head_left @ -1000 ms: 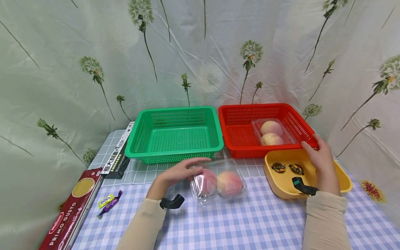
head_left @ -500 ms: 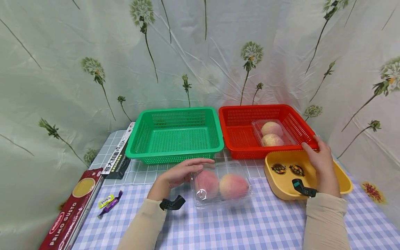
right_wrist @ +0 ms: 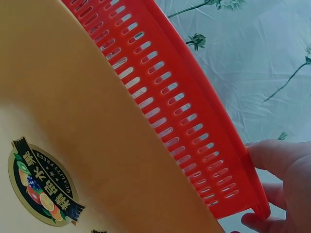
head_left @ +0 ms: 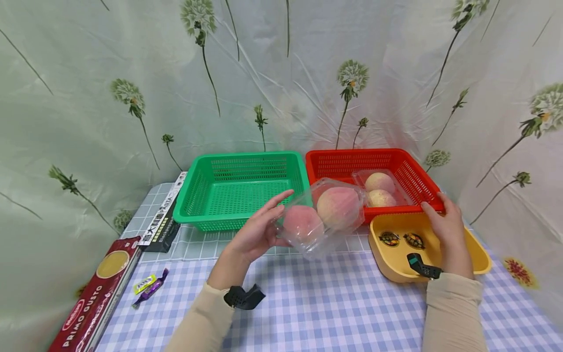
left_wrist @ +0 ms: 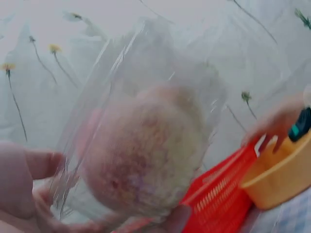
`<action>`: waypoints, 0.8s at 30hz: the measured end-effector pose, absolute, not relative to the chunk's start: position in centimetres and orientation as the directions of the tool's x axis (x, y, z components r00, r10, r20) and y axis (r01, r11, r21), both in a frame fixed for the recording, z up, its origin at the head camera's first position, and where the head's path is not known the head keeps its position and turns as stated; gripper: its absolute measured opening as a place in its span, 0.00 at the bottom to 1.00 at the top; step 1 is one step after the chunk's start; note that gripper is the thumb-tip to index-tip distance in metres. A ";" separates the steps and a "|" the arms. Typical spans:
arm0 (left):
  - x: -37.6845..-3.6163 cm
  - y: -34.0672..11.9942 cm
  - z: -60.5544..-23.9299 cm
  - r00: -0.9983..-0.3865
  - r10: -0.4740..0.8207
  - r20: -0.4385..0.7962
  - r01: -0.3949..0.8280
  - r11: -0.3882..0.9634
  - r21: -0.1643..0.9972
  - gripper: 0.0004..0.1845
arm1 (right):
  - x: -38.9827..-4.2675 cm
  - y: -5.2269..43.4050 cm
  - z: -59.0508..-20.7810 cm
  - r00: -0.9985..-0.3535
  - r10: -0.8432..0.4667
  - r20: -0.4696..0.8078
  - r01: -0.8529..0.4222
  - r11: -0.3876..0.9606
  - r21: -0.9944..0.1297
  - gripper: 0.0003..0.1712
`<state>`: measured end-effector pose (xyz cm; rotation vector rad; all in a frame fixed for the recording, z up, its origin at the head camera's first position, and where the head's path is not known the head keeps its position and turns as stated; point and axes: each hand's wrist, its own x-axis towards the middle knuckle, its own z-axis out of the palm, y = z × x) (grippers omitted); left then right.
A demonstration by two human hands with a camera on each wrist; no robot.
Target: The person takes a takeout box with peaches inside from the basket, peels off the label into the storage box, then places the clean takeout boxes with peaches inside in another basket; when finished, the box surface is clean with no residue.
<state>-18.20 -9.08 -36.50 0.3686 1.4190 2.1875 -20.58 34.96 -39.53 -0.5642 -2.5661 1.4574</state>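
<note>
The left hand (head_left: 259, 233) has its grip closed round a clear peach box (head_left: 323, 215), thumb and fingers curled on its near end, holding it tilted above the worktop (head_left: 316, 303), at 6 o'clock from the gap between the green basket (head_left: 239, 188) and red basket (head_left: 347, 164). The right hand (head_left: 446, 230) grips the red basket's near corner, at 12 o'clock of the yellow tray (head_left: 477, 254).

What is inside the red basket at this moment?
The red basket holds one clear plastic box with two peaches. The second peach box, held up by the left hand, covers part of the basket floor, so that part cannot be seen.
</note>
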 end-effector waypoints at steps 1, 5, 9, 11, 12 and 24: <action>-18.2 -8.8 -36.2 -0.846 0.531 -0.045 -0.268 -0.352 0.897 0.24 | -20.6 34.9 -39.5 -0.920 0.387 -0.065 0.254 0.461 -0.850 0.44; -18.7 -7.7 -35.1 -0.879 0.474 -0.047 -0.252 -0.379 0.891 0.24 | -20.7 34.9 -39.5 -0.921 0.385 -0.063 0.250 0.460 -0.852 0.44; -19.7 -6.1 -34.2 -0.910 0.409 -0.066 -0.223 -0.349 0.910 0.23 | -20.8 34.9 -39.4 -0.922 0.383 -0.056 0.246 0.468 -0.849 0.44; -20.3 -5.0 -33.8 -0.927 0.366 -0.082 -0.219 -0.348 0.912 0.23 | -20.8 35.0 -39.3 -0.922 0.383 -0.057 0.247 0.468 -0.849 0.44; -20.6 -4.4 -33.6 -0.936 0.342 -0.089 -0.214 -0.349 0.912 0.22 | -20.9 35.0 -39.3 -0.921 0.385 -0.059 0.249 0.466 -0.849 0.44; -24.0 2.8 -33.2 -0.998 0.050 -0.034 -0.037 -0.070 0.997 0.25 | -20.8 35.1 -39.5 -0.922 0.384 -0.055 0.249 0.476 -0.843 0.44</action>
